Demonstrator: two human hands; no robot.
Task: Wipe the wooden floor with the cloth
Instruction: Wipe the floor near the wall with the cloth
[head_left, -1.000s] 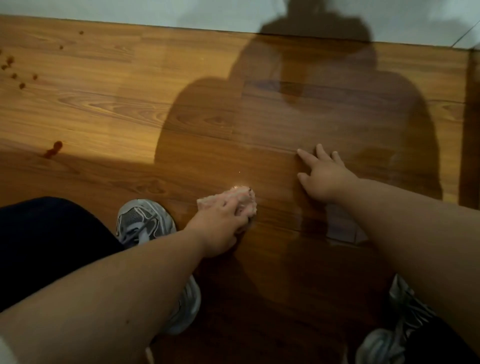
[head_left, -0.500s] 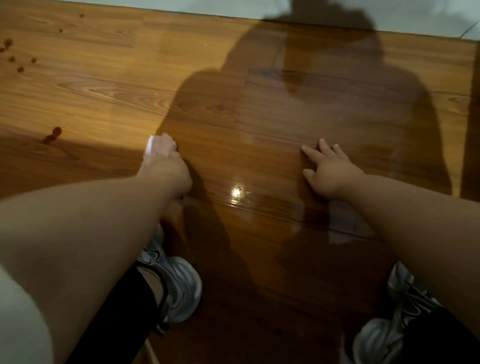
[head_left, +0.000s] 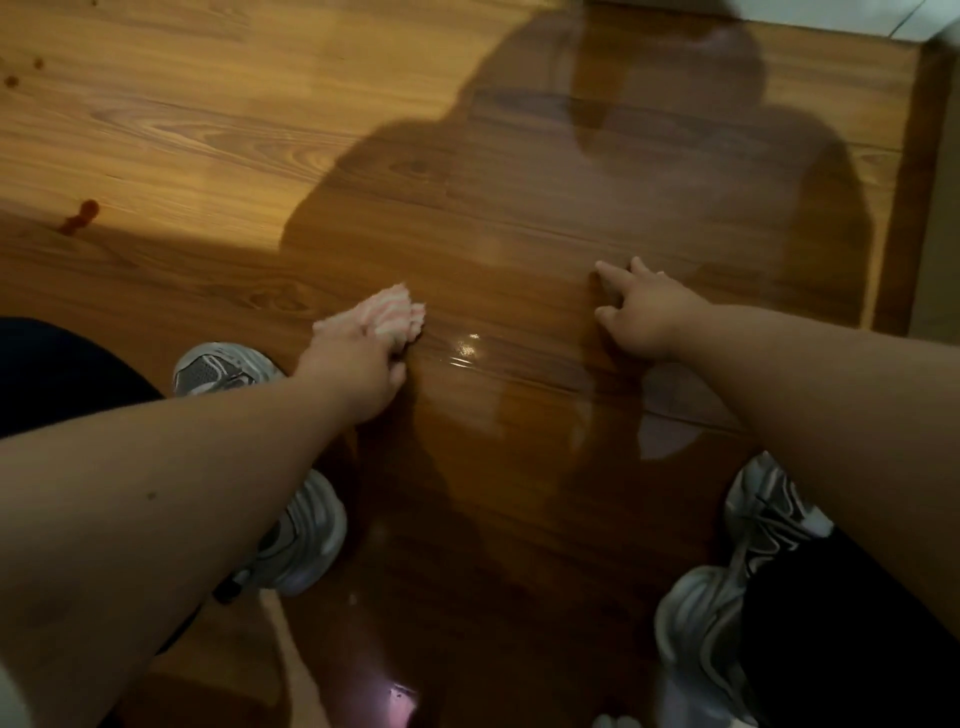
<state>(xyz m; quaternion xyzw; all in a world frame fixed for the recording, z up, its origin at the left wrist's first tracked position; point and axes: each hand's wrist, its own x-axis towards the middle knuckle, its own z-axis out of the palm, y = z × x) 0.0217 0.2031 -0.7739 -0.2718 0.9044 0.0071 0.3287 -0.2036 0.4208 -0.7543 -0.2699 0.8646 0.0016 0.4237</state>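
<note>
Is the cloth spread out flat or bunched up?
Bunched: the cloth shows ridged folds poking out past the left hand holding it.

Between my left hand, which grips the cloth, and my right hand, resting on the floor, the boards lie open. Beyond both hands the floor is free up to its far edge. Near me my left shoe and my right shoe stand, with free boards between them.
</note>
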